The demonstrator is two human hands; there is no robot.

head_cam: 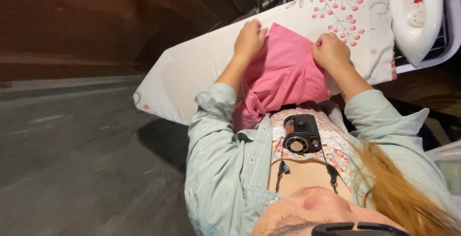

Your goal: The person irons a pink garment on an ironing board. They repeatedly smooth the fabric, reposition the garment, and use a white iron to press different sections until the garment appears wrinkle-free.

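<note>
While spreading the pink cloth (283, 70) flat on the ironing board (192, 68): left hand (248, 39) pressing its far corner, right hand (330, 51) pinching the edge with curled fingers. Next, probably smoothing before reaching the white iron (415, 15).

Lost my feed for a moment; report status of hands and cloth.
Left hand and right hand both gripping pink cloth. Cloth spread on ironing board. White iron parked at board's end, apart from the cloth.
</note>
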